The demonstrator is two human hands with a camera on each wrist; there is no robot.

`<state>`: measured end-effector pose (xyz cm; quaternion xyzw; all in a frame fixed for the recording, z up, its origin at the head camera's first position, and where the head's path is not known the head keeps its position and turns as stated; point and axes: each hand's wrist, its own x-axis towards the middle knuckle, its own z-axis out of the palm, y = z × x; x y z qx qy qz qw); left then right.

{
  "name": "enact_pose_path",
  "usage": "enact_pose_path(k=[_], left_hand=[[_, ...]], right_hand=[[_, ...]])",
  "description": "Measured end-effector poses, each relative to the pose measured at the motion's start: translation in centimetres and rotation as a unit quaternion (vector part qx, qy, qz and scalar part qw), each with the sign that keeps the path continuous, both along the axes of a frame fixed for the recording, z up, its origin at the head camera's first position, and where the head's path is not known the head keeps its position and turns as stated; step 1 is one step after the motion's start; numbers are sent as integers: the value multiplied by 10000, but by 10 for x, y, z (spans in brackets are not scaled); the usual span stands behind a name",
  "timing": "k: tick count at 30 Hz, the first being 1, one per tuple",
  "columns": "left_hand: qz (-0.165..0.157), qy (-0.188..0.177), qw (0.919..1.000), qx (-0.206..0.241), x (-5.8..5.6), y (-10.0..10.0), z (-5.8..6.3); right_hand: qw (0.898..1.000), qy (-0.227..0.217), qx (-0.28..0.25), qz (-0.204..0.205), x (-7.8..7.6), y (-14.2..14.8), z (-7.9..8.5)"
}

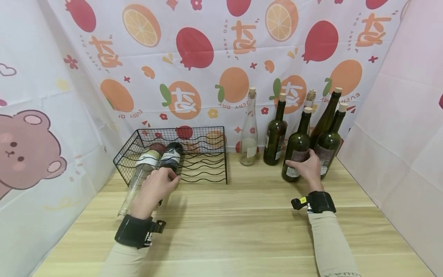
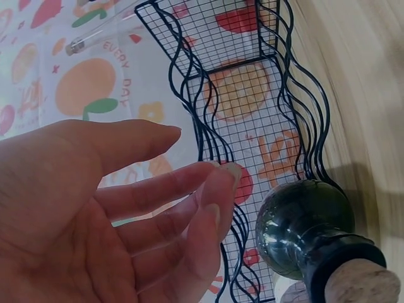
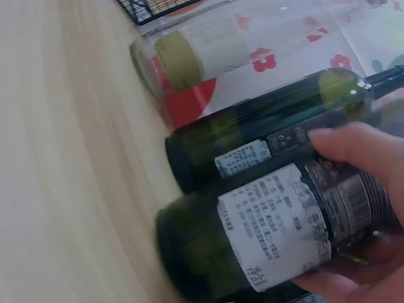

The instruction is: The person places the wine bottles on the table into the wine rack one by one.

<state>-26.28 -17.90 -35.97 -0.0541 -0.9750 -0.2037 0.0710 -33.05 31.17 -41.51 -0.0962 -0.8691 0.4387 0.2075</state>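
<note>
My right hand grips the body of a dark green wine bottle, thumb on one side and fingers on the other. In the right wrist view this bottle shows a white printed label, and it stands upright in the head view. My left hand holds nothing, its fingers loosely bent, in front of the black wire wine rack. Near that hand, a dark bottle and a clear bottle lie in the rack. A corked neck points outward in the left wrist view.
Left of the held bottle stand a corked clear bottle and a green bottle. To its right and behind are another green bottle and further corked bottles. A fruit-printed cloth hangs behind the wooden table.
</note>
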Motion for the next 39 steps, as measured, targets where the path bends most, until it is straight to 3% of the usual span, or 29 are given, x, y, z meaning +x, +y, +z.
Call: enact_pose_path(k=[4,9,13,17,23,25,33,39], left_hand=[[-20,11,10000,38,1,1,0],[-154,-24,9997,172,2,5,4],[-315,-73,9990,297,5,9,9],[-486,-135,9980,372,9,13,12],[-885,-225,9941,583,12,16,16],[-995,-197,9930,600,12,17,17],[-1272,-185,9903,526,14,22,20],[-1663,-439,9837,524,17,26,22]], right_hand=[[9982,95,461,360,5,-1,8],[9892,272,833,1176,12,-12,26],[9741,316,881,2058,16,-26,40],[9566,249,916,2755,18,-38,44],[9387,219,1566,3062,23,-56,47],[9279,322,1929,3173,26,-62,49],[8653,557,3132,3874,35,-94,54],[8404,509,3768,3863,43,-115,54]])
